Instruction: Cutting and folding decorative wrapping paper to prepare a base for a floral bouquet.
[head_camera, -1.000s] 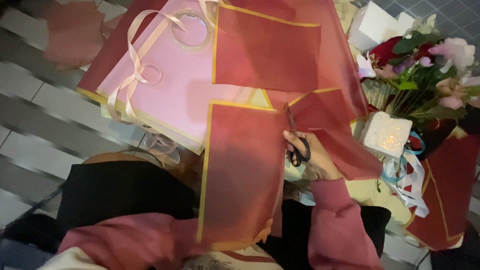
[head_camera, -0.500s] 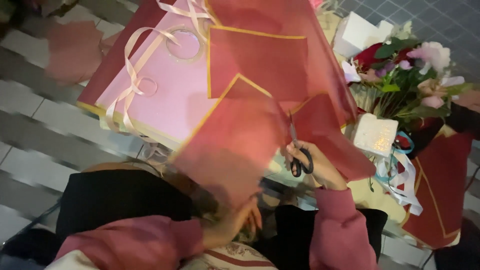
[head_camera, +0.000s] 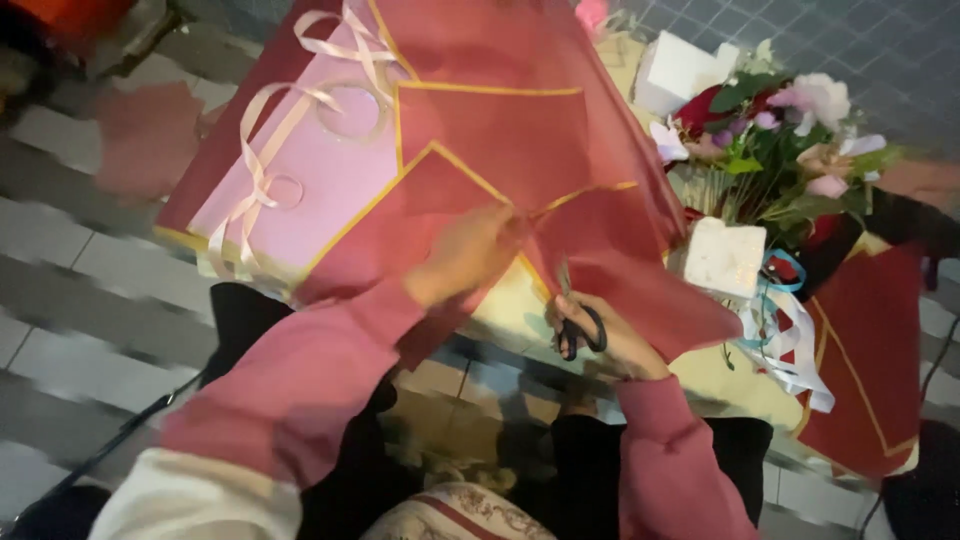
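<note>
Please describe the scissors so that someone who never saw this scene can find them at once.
Start at the big pile of dark red wrapping sheets with gold edges. Below its lower edge, the right hand grips the black-handled metal scissors. They are the only dark, looped tool among soft paper, ribbons and flowers.

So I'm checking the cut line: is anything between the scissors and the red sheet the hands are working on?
Nothing visible. The right hand holds the black scissors right at the red gold-edged sheet, which the left hand grips just beside the blades.
</note>
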